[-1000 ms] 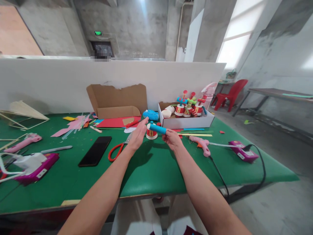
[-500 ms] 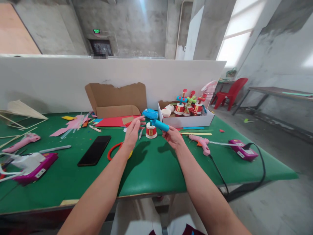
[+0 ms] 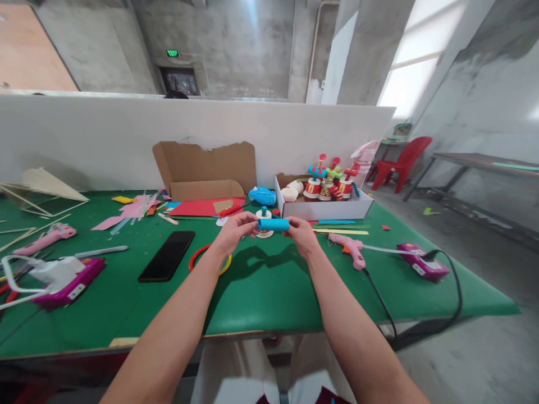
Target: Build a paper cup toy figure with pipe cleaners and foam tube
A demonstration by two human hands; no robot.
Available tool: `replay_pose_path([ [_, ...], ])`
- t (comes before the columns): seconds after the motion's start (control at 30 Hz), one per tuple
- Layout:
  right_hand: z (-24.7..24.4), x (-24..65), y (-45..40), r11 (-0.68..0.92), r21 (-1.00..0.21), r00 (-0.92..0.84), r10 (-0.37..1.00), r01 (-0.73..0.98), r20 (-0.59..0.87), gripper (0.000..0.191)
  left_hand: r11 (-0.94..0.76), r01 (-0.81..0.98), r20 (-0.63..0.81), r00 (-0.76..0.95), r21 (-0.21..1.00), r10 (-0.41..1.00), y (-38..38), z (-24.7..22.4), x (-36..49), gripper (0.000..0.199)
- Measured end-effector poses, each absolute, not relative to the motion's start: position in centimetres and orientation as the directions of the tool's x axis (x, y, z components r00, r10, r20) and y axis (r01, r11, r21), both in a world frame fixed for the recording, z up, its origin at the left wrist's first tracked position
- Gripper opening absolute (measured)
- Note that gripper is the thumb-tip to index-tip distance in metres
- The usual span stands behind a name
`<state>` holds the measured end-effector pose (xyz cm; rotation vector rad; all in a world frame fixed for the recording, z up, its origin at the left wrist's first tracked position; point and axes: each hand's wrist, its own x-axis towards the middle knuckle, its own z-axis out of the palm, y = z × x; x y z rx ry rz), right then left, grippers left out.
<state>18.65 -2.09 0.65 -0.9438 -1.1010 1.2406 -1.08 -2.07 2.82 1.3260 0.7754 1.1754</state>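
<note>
A blue paper tube point(image 3: 273, 225) lies level between my two hands, above the green table. My left hand point(image 3: 236, 229) pinches its left end, and my right hand point(image 3: 302, 233) grips the right end. Just behind the tube stands a paper cup point(image 3: 264, 215), upside down, with a blue coiled piece on top; the tube hides much of its front. Beyond it rests a bright blue packet point(image 3: 261, 196). Red and yellow scissor-like handles point(image 3: 199, 259) lie under my left wrist.
A white box point(image 3: 324, 210) holds several decorated cups. On the right are a pink glue gun point(image 3: 348, 248) and a purple power block point(image 3: 422, 262) with a black cable. Leftward lie a black phone point(image 3: 167, 256), another pink glue gun point(image 3: 46, 239) and paper scraps point(image 3: 133, 209).
My left hand has come down and right onto the tube's left end. The tube has turned from slanted to level and now sits in front of the cup.
</note>
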Motion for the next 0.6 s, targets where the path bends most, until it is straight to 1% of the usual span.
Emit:
replay_pose_path([
  [0.1, 0.8, 18.6, -2.1, 0.183, -0.969, 0.000, 0.983, -0.165, 0.185, 0.011, -0.155, -0.103, 0.179, 0.296, 0.983, 0.938, -1.9, 2.6, -1.0, 0.028],
  [0.17, 0.9, 18.6, -2.1, 0.224, -0.967, -0.009, 0.974, -0.125, 0.227, 0.010, -0.195, -0.032, 0.196, 0.295, 0.980, 0.935, -1.8, 2.4, -0.9, 0.023],
  [0.23, 1.1, 18.4, -2.3, 0.251, -0.961, -0.023, 0.967, -0.120, 0.255, 0.010, -0.303, 0.048, 0.282, 0.251, 0.952, 0.926, -1.7, 2.1, -0.8, 0.015],
  [0.27, 1.2, 18.4, -2.4, 0.256, -0.956, -0.029, 0.965, -0.143, 0.262, 0.012, -0.391, 0.099, 0.365, 0.208, 0.915, 0.907, -1.6, 2.0, -0.8, 0.011],
  [0.3, 1.4, 18.3, -2.5, 0.253, -0.950, -0.031, 0.964, -0.185, 0.263, 0.017, -0.495, 0.165, 0.472, 0.159, 0.853, 0.867, -1.6, 2.0, -0.9, 0.009],
  [0.33, 1.5, 18.3, -2.6, 0.244, -0.940, -0.026, 0.966, -0.239, 0.257, 0.024, -0.598, 0.243, 0.589, 0.115, 0.764, 0.800, -1.6, 1.9, -0.9, 0.011],
  [0.4, 1.6, 18.4, -2.7, 0.205, -0.912, -0.001, 0.976, -0.355, 0.220, 0.033, -0.745, 0.401, 0.791, 0.078, 0.533, 0.607, -1.8, 1.9, -1.2, 0.018],
  [0.43, 1.7, 18.5, -2.7, 0.175, -0.898, 0.009, 0.982, -0.403, 0.187, 0.034, -0.784, 0.460, 0.857, 0.087, 0.418, 0.508, -1.8, 1.9, -1.3, 0.020],
  [0.5, 1.7, 18.7, -2.6, 0.102, -0.875, 0.007, 0.994, -0.474, 0.113, 0.031, -0.817, 0.527, 0.925, 0.138, 0.233, 0.353, -1.9, 2.0, -1.6, 0.022],
  [0.6, 1.7, 19.1, -2.5, -0.011, -0.849, -0.062, 0.998, -0.528, 0.025, 0.030, -0.824, 0.564, 0.941, 0.244, 0.058, 0.233, -2.0, 2.1, -1.8, 0.022],
])
